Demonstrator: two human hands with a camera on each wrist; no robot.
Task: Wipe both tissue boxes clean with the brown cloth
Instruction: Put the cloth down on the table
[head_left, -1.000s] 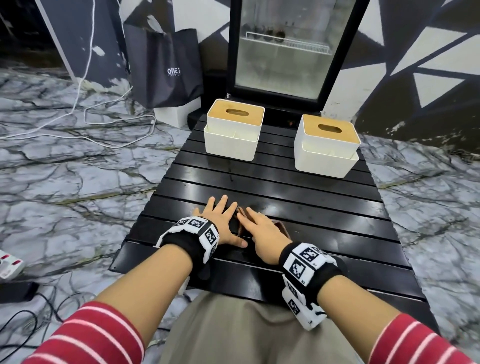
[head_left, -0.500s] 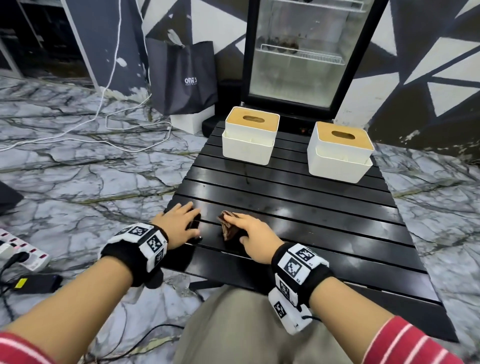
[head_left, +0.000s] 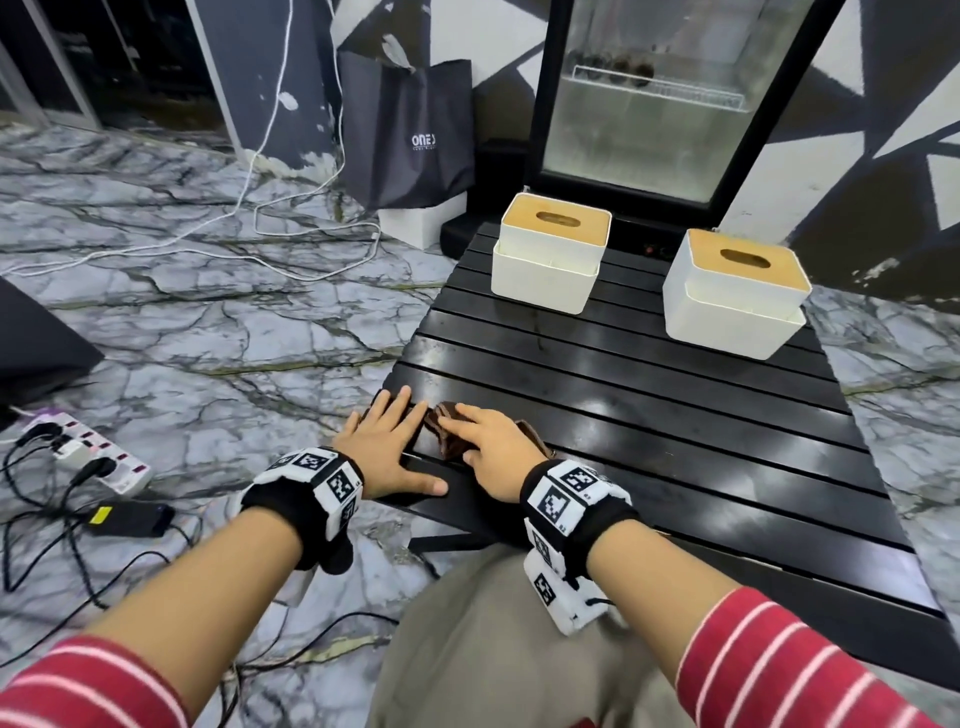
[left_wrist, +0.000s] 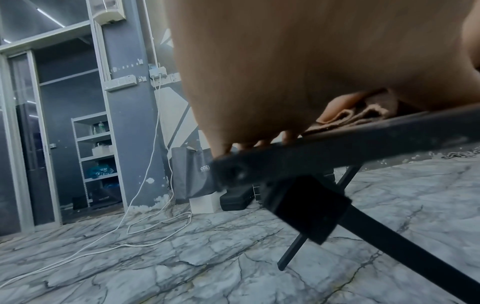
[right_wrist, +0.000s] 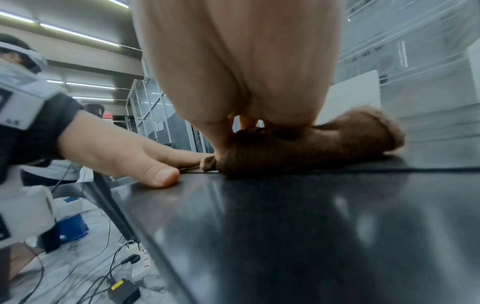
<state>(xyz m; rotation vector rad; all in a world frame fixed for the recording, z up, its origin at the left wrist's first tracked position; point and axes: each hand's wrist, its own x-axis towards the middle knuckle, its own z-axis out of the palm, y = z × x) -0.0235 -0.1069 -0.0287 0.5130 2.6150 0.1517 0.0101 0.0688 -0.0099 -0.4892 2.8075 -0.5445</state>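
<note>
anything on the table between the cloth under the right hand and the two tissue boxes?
Nothing visible. The brown cloth lies under the right hand at the near left corner of the black slatted table. Only bare slats lie between it and the left tissue box and the right tissue box. The left hand rests flat beside the cloth.

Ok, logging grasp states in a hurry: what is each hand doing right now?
Left hand: open, fingers flat on the black table, holding nothing.
Right hand: lying on the brown cloth; whether it grips it cannot be told.
</note>
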